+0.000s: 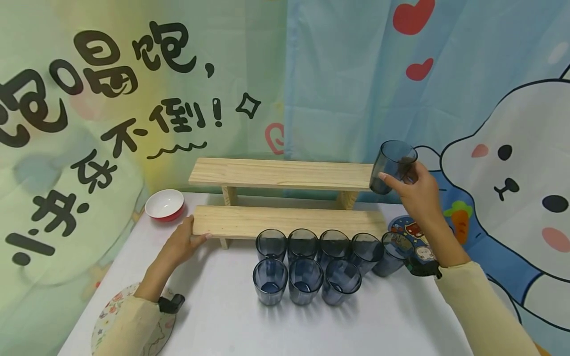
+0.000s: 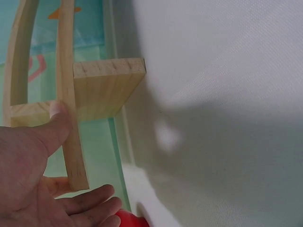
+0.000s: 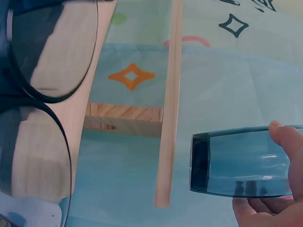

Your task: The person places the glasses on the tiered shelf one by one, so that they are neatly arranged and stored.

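Note:
My right hand [image 1: 420, 195] holds a blue tinted glass tumbler [image 1: 393, 157] in the air by the right end of the upper wooden board [image 1: 280, 173] of a two-tier shelf. In the right wrist view the tumbler's thick dark base points toward the board, thumb on one side and fingers on the other. At the left end of the lower board [image 1: 285, 218], my left hand [image 1: 180, 242] grips the wood between thumb and index finger; its other fingers extend loosely in the left wrist view. Several matching tumblers [image 1: 305, 282] stand in two rows before the shelf.
A white bowl with a red outside [image 1: 165, 205] sits at the back left. Near the front left lies a round floral mat [image 1: 109, 309], partly under the left sleeve. A dark patterned round mat [image 1: 407, 227] lies right of the shelf. Printed curtains [image 1: 338, 74] hang behind.

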`<state>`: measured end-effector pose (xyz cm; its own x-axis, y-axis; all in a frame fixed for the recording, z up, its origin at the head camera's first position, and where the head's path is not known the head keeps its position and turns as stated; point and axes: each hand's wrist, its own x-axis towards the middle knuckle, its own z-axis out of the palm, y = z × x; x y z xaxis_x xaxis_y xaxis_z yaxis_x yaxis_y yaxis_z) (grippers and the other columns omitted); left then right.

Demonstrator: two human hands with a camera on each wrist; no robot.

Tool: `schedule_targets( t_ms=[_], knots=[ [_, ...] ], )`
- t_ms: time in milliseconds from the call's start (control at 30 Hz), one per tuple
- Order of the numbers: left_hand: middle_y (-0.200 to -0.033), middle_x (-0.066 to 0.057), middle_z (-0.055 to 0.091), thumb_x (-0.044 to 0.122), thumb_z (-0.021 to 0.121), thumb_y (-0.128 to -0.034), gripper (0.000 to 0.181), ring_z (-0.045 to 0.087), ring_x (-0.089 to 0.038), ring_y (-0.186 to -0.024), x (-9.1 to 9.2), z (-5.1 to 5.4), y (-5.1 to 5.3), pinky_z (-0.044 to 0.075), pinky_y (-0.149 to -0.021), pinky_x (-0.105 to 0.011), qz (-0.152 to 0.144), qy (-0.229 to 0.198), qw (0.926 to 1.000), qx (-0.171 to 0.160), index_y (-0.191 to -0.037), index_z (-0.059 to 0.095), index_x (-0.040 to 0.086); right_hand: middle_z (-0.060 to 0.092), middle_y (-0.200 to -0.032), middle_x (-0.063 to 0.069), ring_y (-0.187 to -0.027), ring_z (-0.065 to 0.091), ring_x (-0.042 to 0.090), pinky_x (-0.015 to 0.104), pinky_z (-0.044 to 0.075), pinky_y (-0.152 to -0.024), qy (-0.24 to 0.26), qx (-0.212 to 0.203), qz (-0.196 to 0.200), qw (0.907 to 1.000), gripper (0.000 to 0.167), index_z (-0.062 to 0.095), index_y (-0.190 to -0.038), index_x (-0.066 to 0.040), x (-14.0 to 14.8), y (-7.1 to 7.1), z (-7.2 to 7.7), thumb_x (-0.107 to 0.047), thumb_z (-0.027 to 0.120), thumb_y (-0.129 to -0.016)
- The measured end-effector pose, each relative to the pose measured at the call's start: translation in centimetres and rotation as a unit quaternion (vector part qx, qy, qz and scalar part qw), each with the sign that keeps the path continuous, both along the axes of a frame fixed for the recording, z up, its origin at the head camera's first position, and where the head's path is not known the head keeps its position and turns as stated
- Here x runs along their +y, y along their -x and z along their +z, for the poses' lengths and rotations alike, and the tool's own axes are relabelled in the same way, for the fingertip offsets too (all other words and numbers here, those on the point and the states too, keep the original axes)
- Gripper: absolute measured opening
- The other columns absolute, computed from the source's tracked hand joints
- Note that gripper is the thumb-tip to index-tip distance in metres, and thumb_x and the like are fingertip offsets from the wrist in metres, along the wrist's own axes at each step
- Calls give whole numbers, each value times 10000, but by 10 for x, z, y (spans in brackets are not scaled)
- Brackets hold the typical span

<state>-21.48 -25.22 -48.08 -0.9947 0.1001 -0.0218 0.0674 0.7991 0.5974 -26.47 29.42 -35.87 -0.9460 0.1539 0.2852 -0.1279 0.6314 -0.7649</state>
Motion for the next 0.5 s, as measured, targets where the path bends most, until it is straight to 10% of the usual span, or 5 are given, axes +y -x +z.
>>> schedule_targets(
  t_ms=[267,500],
  knots=[
    [-1519,-484,362,326,666,-1056,860,387,-605,-1433,0,0,0,345,-1162,-682,19,42,10000,-81,-1538,206,-219,507,-1000,63,-912,454,240,419,362,-772,-114,239,-154,9995,592,546,-1185,-75,0,26,-1,-584,732,-946],
    [-1530,-486,345,316,667,-1056,863,377,-605,-1440,0,1,0,339,-1169,-680,35,79,9999,-118,-1538,199,-225,472,-977,57,-882,415,234,412,323,-750,100,164,-101,9998,589,543,-1158,-92,-2,43,-3,-602,735,-934]
  ],
)
